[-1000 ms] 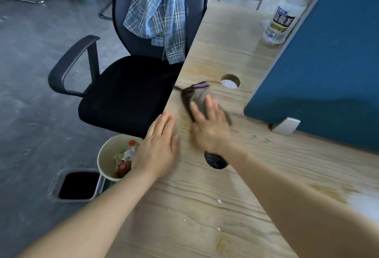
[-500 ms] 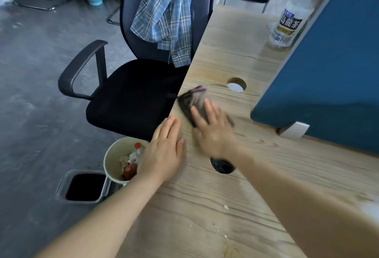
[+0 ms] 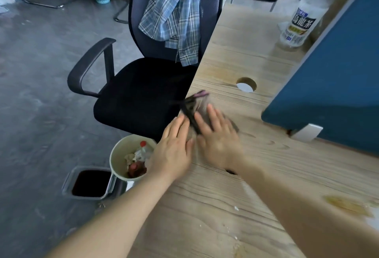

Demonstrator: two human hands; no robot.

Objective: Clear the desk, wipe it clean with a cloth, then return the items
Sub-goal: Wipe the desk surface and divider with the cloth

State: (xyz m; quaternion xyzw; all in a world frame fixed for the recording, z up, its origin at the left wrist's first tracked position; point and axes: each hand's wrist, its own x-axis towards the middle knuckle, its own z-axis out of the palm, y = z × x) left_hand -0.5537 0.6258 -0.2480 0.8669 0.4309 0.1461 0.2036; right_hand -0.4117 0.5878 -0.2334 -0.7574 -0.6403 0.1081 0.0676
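Here I see my right hand [image 3: 218, 144] laid flat on the dark cloth [image 3: 196, 106], fingers straight and spread, pressing it onto the wooden table [image 3: 235, 186] close to the table's left edge. The cloth is blurred; its far end, with a pinkish tip, sticks out beyond my fingertips, and a dark bit of it shows at the wrist. My left hand [image 3: 173, 150] lies just beside the right one, palm down, fingers straight and together, resting on the table's left edge and grasping nothing; its fingertips come right up to the cloth's near-left side.

Farther along the table there is a round cable hole [image 3: 246, 84], and at the far end a clear bottle [image 3: 301, 17] with a printed label stands upright beside the blue partition [image 3: 332, 85] that runs along the right. A yellowish stain [image 3: 344, 204] and small white crumbs [image 3: 235, 208] mark the near part of the table.

Left of the table stands a black office chair [image 3: 141, 97] with a plaid shirt [image 3: 176, 15] hung over its back. On the floor beneath my left hand sits a round bin [image 3: 117, 159] holding rubbish, next to a dark floor box [image 3: 90, 181].
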